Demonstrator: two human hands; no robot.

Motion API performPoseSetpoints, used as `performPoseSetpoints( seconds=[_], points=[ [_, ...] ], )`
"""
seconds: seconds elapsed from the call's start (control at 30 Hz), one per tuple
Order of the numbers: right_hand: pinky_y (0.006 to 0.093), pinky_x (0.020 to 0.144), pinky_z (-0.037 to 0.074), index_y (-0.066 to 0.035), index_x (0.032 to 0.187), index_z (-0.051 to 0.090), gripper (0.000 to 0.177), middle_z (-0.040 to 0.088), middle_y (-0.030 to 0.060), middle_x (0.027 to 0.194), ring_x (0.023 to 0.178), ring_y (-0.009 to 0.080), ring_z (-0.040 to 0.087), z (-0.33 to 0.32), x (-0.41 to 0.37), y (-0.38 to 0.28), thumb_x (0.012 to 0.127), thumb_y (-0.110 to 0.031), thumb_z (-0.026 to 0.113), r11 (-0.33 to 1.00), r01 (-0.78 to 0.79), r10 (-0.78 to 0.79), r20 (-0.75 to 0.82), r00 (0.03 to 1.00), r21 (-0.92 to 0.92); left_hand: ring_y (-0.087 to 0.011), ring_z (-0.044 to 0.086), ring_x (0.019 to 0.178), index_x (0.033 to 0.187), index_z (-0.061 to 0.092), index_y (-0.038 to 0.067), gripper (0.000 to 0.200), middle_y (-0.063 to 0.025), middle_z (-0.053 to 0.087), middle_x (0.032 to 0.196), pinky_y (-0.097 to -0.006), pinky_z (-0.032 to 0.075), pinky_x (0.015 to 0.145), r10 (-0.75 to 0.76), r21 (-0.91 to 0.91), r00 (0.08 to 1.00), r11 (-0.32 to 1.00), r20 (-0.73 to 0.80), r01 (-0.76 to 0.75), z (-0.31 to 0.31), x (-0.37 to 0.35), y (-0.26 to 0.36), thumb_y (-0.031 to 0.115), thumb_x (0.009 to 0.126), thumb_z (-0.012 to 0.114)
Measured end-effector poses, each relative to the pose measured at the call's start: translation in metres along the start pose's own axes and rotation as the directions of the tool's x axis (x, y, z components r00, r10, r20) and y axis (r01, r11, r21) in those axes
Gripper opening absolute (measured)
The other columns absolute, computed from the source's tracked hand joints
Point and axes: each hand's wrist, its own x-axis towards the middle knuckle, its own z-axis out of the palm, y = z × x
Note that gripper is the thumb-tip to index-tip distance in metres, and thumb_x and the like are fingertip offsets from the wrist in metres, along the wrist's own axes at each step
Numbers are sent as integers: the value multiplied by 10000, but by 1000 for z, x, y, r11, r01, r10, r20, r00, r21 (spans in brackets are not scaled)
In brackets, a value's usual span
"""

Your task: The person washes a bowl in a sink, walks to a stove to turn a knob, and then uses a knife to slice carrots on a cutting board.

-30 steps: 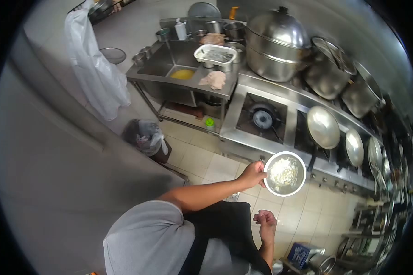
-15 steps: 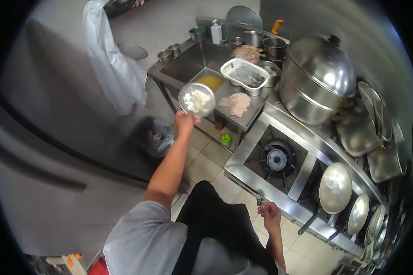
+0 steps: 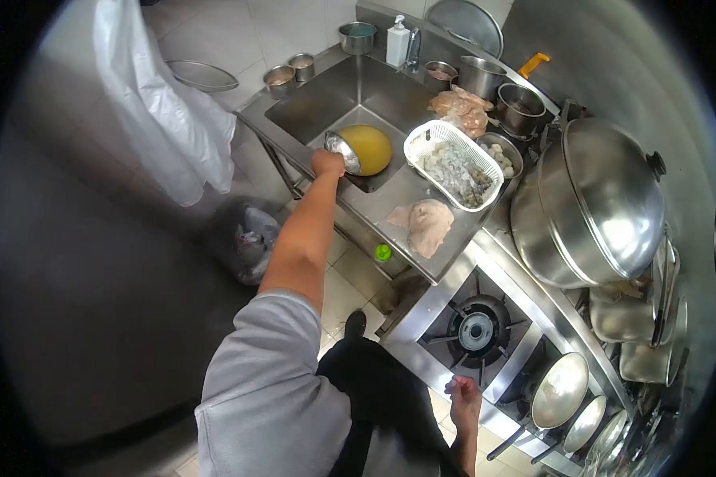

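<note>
My left hand [image 3: 328, 163] grips the rim of a small metal bowl [image 3: 339, 148] and holds it tilted at the sink. Beside its mouth is a round pool or container of yellow liquid [image 3: 371, 149], in the sink's near corner. What the bowl holds is mostly turned out of sight. My right hand [image 3: 464, 396] hangs low by the stove's front edge, fingers curled together; whatever they hold, if anything, is too small to make out. On the counter right of the sink lie a pale piece of raw meat [image 3: 430, 227] and a white basket [image 3: 415, 149] of raw shrimp [image 3: 458, 172].
A metal sink [image 3: 310, 107] has small metal pots [image 3: 279, 79] and a soap bottle [image 3: 398, 44] around it. To the right stands a large lidded steamer pot [image 3: 589, 215]. Below it are a gas burner [image 3: 476, 331] and several pans [image 3: 561, 389]. A bagged bin [image 3: 250, 242] sits left.
My left hand has carried the bowl forward to the sink and tipped it; white pieces showed inside before. My view has shifted nearer the sink. The right hand stays low by the stove.
</note>
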Motion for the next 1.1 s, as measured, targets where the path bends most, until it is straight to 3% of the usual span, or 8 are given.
performPoseSetpoints(
  seconds=[0.07,0.13,0.4,0.53,0.6,0.73,0.9,1.1],
  points=[
    [273,699,512,22,1020,620,264,690,78,837,748,143,645,2,-1,-11,917,-213,681,994,-3,-2,-43,999,-114,-314,687,562,1005,599,-116,252,-239,695,834,-388,560,475,-18,113,1000,993,26,15,20,27,-8,55,820,599],
    [289,724,522,28,1012,628,217,697,96,832,761,162,657,5,-4,-20,900,-151,680,956,-39,12,-96,995,-291,-355,714,831,993,631,-33,271,-225,704,908,-415,559,762,149,370,988,920,-31,-127,38,47,-13,115,772,679],
    [343,677,535,-20,1051,660,215,721,152,861,736,238,696,12,-20,-41,898,-166,700,899,71,-63,33,997,-432,-248,693,841,995,653,-8,216,-139,711,900,-348,522,775,501,9,864,865,-52,-501,10,-44,-7,169,872,666],
    [295,745,512,-3,1078,647,263,705,92,860,791,163,664,-1,-27,-22,904,-198,677,923,158,-98,183,978,-351,-148,615,608,936,623,29,59,-47,641,752,-297,483,509,207,-388,972,909,109,-150,-50,-225,-55,43,885,596],
    [281,738,504,10,1074,641,264,695,77,853,792,140,649,-7,-27,1,914,-198,669,944,220,-148,281,948,-246,-118,604,570,921,599,49,64,-17,617,765,-291,502,504,172,-358,922,933,346,-39,-92,-303,-114,10,871,591],
    [251,742,484,19,1068,653,257,678,39,856,788,100,602,0,-56,-12,935,-197,687,959,267,-189,486,853,-97,-120,627,565,938,601,37,75,-32,631,792,-273,509,486,-76,-187,928,970,366,153,-190,-438,-224,7,871,585],
    [259,740,511,30,1108,620,267,685,62,891,786,118,643,48,-103,-22,957,-190,635,840,529,-257,767,587,-123,-118,641,576,1017,621,26,179,-35,644,841,-272,511,482,-248,-146,957,952,148,269,-342,-535,-304,-17,851,572],
    [279,769,513,32,1093,631,301,683,71,883,812,143,642,128,-169,-5,928,-214,684,831,532,-9,952,306,-163,-114,620,635,1011,609,13,146,-43,635,833,-268,523,567,-202,-393,909,918,-364,47,-491,-618,-360,36,867,607]
  ],
)
